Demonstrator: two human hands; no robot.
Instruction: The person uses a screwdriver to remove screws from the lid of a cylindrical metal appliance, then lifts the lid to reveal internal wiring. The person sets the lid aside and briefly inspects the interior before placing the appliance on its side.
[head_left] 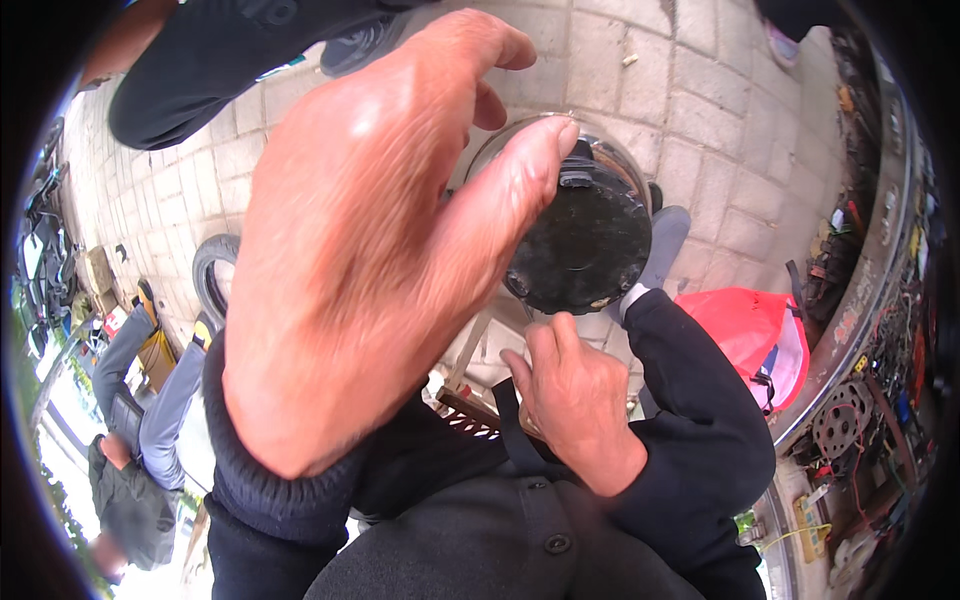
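Your left hand [360, 230] was raised at centre-left, close to the camera, its back turned up. Its grip stood fairly wide: the thumb [515, 190] reached right, apart from the curled fingers, and you showed nothing clearly held between them.

The black, round, flat-topped object with a clip-like black part [580, 250] at its far edge was right of centre, above the pale paving of rectangular blocks [705, 100]. Your thumb overlapped its far left part in the view; contact could not be told.

Your right hand [582, 410] was just on the near side of that object, its grip narrow with the fingers curled in; whether it held anything, you could not tell.

To the right sat a bright red bag with a pink inside [735, 325], beside a curved, worn metal edge [868, 290]. A dark rubber tyre [204, 275] lay to the left. Another person's dark-trousered leg [205, 70] showed at far left, and a person in grey trousers and a dark jacket [140, 500] at near left.
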